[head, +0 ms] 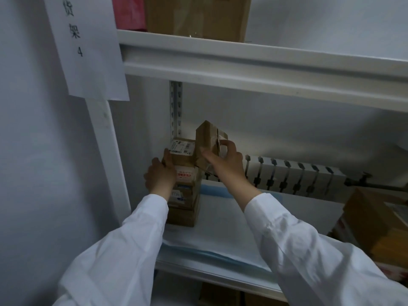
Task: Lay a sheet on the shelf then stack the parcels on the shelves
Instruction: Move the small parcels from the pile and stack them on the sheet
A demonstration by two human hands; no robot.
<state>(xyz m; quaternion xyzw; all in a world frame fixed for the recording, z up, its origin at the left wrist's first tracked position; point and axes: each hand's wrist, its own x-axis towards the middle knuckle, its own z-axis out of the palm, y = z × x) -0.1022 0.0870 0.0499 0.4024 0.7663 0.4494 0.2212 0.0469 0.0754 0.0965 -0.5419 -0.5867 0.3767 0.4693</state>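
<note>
A white sheet with blue edging covers the middle shelf. At its far left corner stands a stack of several brown cardboard parcels with labels. My left hand presses against the stack's left side, fingers around the upper box. My right hand holds a small brown taped parcel, tilted, just right of the stack's top and touching it.
The upper shelf beam hangs close overhead, with a large cardboard box and a pink item on it. A paper sign hangs on the left upright. More brown boxes sit at the right. A radiator runs behind.
</note>
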